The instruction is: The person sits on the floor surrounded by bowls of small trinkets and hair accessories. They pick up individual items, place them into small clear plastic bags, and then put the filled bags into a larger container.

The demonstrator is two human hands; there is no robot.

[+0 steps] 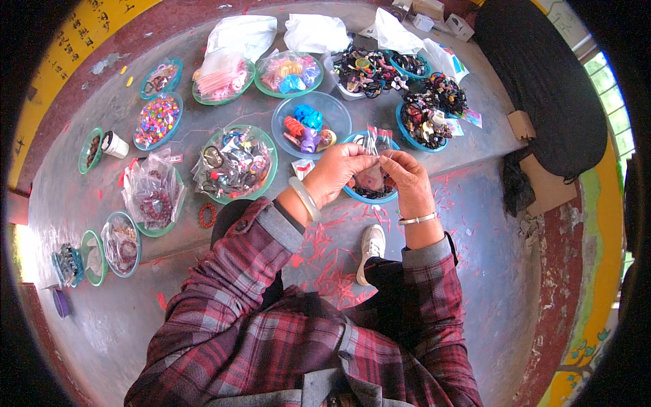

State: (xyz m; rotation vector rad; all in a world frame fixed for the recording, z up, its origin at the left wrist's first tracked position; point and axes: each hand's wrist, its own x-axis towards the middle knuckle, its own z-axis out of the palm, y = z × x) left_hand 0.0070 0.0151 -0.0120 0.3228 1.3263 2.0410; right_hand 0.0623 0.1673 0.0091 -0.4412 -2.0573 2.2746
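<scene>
My left hand [337,171] and my right hand [407,175] meet over a blue bowl [367,195] of dark small items. Together they pinch a small clear plastic packet [371,144] with something pinkish inside, held upright between the fingertips. A pale bangle sits on my left wrist, a thin silver bracelet on my right. Plaid sleeves cover both forearms.
Many green and blue bowls of beads, hair clips and bracelets spread over the grey concrete floor: a big blue bowl [310,122], a green bowl of bagged trinkets [236,165], a bead bowl [157,121]. White plastic bags [244,32] lie behind. Red scraps litter the floor by my shoe [369,249].
</scene>
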